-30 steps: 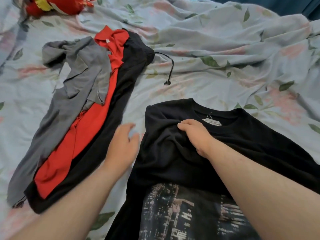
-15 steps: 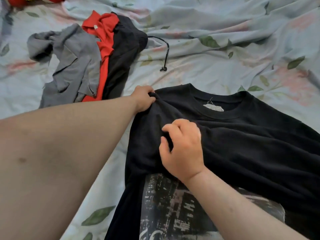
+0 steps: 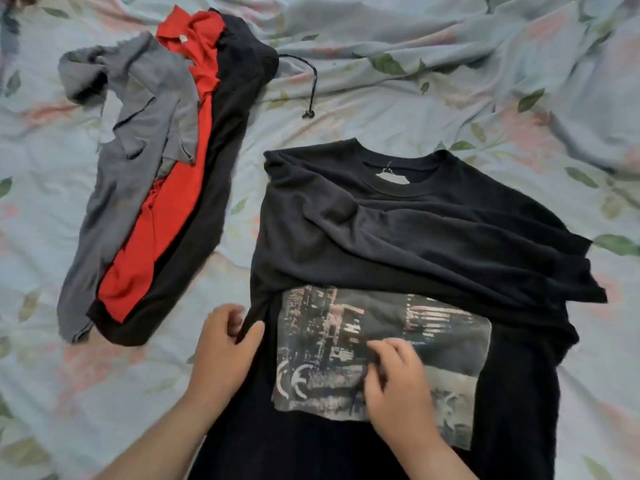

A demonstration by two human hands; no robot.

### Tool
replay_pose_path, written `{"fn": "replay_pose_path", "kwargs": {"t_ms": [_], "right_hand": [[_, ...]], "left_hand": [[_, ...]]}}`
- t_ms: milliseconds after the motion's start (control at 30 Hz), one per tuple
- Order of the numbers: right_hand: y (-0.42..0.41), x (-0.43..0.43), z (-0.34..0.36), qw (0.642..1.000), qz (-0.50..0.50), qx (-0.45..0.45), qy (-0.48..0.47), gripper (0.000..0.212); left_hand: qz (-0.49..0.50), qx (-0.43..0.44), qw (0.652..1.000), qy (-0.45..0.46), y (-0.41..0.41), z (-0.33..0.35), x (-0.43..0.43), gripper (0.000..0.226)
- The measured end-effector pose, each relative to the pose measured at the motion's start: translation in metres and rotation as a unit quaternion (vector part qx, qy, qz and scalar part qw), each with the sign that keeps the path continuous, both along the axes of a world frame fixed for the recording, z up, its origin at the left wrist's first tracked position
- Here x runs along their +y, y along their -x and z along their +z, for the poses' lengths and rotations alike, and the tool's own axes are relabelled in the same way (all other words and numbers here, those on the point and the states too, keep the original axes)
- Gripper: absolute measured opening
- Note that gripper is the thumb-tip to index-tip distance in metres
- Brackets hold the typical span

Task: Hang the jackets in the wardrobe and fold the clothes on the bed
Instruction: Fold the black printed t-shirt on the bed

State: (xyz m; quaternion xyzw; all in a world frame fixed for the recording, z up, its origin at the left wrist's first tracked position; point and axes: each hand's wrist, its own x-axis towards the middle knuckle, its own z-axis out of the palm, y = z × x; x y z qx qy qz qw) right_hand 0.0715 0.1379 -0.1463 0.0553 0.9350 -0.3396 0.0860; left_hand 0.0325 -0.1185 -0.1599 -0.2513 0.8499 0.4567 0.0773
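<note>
A black T-shirt (image 3: 398, 237) with a grey city print lies flat on the bed, collar away from me. Its left sleeve is folded across the chest. My left hand (image 3: 225, 351) pinches the shirt's left side edge between thumb and fingers. My right hand (image 3: 398, 382) rests on the print with fingers curled into the fabric. To the left lies a pile of three garments: a grey one (image 3: 138, 109) on top, a red shirt (image 3: 173, 202) under it, and a black garment (image 3: 221, 140) at the bottom.
The bed is covered by a rumpled pale blue floral sheet (image 3: 450, 81). A black drawstring (image 3: 311, 88) trails from the black garment's top end onto the sheet.
Both hands have moved down from the shirt's shoulder to its waist area. The left sleeve now lies folded across the chest. The view has tilted down.
</note>
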Motion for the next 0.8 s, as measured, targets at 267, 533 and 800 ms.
{"fn": "replay_pose_path", "kwargs": {"t_ms": [267,533,800], "right_hand": [[-0.048,0.149,0.012,0.940,-0.271,-0.161,-0.129,0.054],[-0.100,0.180,0.001,0.903,-0.346,-0.256,0.002,0.032],[-0.141,0.243,0.019,0.867,-0.408,-0.233,0.166,0.041]], "left_hand": [[-0.063,-0.112,0.985,0.112,-0.041,0.000,-0.004,0.026],[0.025,-0.164,0.985,0.039,-0.028,0.001,-0.008,0.033],[0.163,-0.185,0.969,-0.019,-0.046,-0.001,-0.073,0.043]]}}
